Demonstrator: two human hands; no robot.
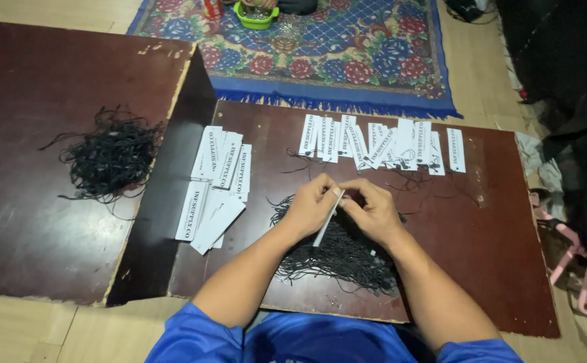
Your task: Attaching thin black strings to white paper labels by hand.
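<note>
Head view looks down on a narrow white paper tag (327, 218) pinched between both hands above the near middle of the dark brown wooden board (508, 269) that serves as a low table. Left hand (312, 205) has its fingers curled tight around the tag's upper end, and right hand (372, 210) meets it from the other side, fingertips closed on the same end; whether a cord is caught between them is too small to tell. Directly beneath the hands, on that board, lies a loose heap of thin black cords (340, 259). Toward the board's far edge a row of white printed tags (387, 144) overlaps, some with cords trailing. At the board's left end sits a fanned stack of plain white tags (216, 185). Left of the board, a second dark brown panel (31, 202) carries a larger tangle of black cords (108, 158). Beyond the board's far edge spreads a blue floral rug (347, 54) with a green bowl (256, 15) on it
</note>
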